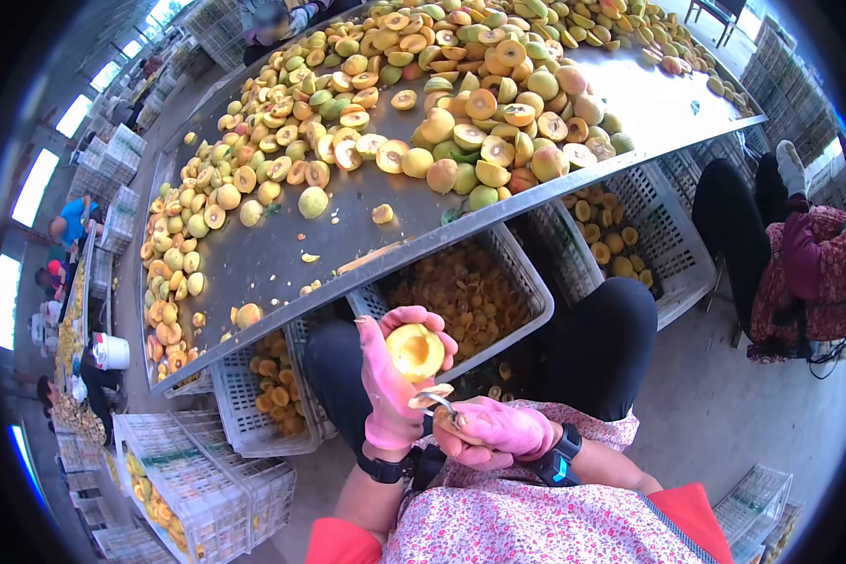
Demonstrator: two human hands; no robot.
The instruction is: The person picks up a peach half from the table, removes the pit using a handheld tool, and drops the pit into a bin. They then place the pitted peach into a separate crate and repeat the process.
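Steel table [282, 244] heaped with halved peaches; below it, my left hand [390, 385] grips a peach half [415, 351] while my right hand [498, 430] clamps a pitting spoon [439, 404]. Stone-scooping underway, I judge; next, a careful scrape.

This is a fruit-processing hall. A long grey metal table [282, 244] is heaped with halved yellow peaches [479, 113]. White slatted plastic crates [526, 273] hold fruit beneath its near edge, and more crates [197, 489] are stacked near left. Seated workers [790, 254] line both sides, and bright windows [33, 188] run along the far left.
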